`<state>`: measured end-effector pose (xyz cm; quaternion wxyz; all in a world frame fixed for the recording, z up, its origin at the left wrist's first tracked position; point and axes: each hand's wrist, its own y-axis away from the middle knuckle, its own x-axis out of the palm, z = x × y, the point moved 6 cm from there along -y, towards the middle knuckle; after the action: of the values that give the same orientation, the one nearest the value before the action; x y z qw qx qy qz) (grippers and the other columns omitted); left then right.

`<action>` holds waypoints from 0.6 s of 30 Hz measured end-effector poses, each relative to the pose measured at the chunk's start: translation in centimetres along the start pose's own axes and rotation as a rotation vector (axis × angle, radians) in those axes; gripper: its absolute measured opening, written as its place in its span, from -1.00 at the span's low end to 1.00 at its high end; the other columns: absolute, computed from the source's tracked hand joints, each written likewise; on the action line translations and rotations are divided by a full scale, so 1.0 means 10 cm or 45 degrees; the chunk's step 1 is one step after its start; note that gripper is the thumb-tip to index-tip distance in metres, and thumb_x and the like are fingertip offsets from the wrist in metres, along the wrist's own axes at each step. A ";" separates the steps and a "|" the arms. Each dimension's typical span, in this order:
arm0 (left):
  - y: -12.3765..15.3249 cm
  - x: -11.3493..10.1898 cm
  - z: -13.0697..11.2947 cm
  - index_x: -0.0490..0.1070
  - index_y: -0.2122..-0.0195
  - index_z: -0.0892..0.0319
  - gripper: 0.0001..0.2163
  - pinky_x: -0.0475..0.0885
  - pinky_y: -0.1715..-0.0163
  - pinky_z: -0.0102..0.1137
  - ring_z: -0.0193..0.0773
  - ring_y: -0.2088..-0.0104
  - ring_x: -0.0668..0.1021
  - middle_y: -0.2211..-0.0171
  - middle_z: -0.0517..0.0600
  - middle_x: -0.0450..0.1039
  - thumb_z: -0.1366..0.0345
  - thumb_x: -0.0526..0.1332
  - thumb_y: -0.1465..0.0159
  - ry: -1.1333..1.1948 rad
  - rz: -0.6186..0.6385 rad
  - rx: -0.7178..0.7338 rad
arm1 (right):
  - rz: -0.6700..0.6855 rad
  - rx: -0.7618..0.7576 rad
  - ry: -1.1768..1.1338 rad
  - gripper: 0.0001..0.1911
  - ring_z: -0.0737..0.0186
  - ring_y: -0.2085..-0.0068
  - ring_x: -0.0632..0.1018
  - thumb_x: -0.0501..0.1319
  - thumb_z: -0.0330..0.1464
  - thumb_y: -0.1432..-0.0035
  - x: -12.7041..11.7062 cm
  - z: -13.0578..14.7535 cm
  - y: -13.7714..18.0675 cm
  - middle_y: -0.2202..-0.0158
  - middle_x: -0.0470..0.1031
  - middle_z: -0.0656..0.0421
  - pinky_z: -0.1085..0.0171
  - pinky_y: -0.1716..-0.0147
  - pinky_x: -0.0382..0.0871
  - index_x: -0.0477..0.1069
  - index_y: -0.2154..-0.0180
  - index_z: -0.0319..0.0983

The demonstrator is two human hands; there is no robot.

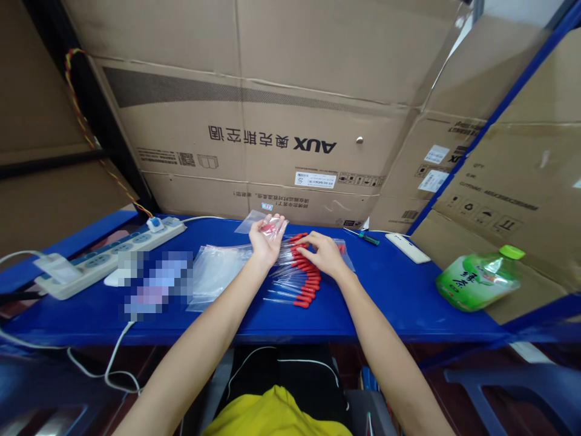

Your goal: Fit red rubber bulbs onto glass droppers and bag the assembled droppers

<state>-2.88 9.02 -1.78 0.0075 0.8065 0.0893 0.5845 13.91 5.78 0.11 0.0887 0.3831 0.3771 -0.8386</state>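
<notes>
Palm up, my left hand (pixel 267 242) is closed around a clear plastic bag (pixel 282 228), with something red showing through at the fingers. My right hand (pixel 320 251) bends over a fanned row of thin red-handled tools (pixel 305 297) with slim pale shafts; its thumb and fingertips are closed at the red ends of the upper ones. The exact kind of these tools is too small to make out. Left of them, partly behind my left forearm, lies a stack of flat clear plastic bags (pixel 213 269).
A power strip (pixel 113 254) with plugs and a blurred-out phone (pixel 158 284) on a white cable lie at the left. A green screwdriver (pixel 368 238), a white flat bar (pixel 407 248) and a green bottle (pixel 476 281) are at the right. Cardboard (pixel 272 79) walls the blue table's back.
</notes>
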 end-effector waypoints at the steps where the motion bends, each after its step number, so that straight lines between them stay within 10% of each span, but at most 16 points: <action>1: 0.00 0.00 -0.01 0.43 0.16 0.22 -0.80 0.55 -0.02 -0.21 -0.15 0.21 0.67 0.30 0.09 0.59 0.37 0.07 -0.25 0.010 -0.002 0.002 | -0.070 0.017 -0.051 -0.85 0.25 0.34 0.51 0.29 -0.28 -0.30 -0.05 0.00 0.00 0.26 0.59 0.17 0.28 0.29 0.34 0.61 0.15 -0.15; 10: -0.03 0.02 -0.11 0.42 0.15 0.23 -0.80 0.53 -0.07 -0.22 -0.17 0.19 0.67 0.29 0.09 0.59 0.36 0.05 -0.29 0.070 0.026 0.049 | -0.619 0.126 -0.209 -0.78 0.28 0.47 0.41 0.24 -0.24 -0.28 -0.40 0.05 0.10 0.37 0.53 0.19 0.27 0.42 0.32 0.55 0.13 -0.20; 18: 0.03 0.03 0.09 0.44 0.08 0.24 -0.76 0.53 -0.05 -0.18 -0.12 0.15 0.67 0.24 0.11 0.61 0.32 0.10 -0.28 0.008 0.076 0.007 | -0.403 0.058 -0.256 -0.77 0.24 0.39 0.53 0.25 -0.27 -0.28 -0.12 0.22 0.03 0.29 0.62 0.15 0.26 0.34 0.43 0.59 0.09 -0.18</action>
<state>-1.95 8.85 -1.74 -0.0125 0.8069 0.0669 0.5867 13.62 3.86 1.71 -0.0159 0.2350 0.4027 -0.8845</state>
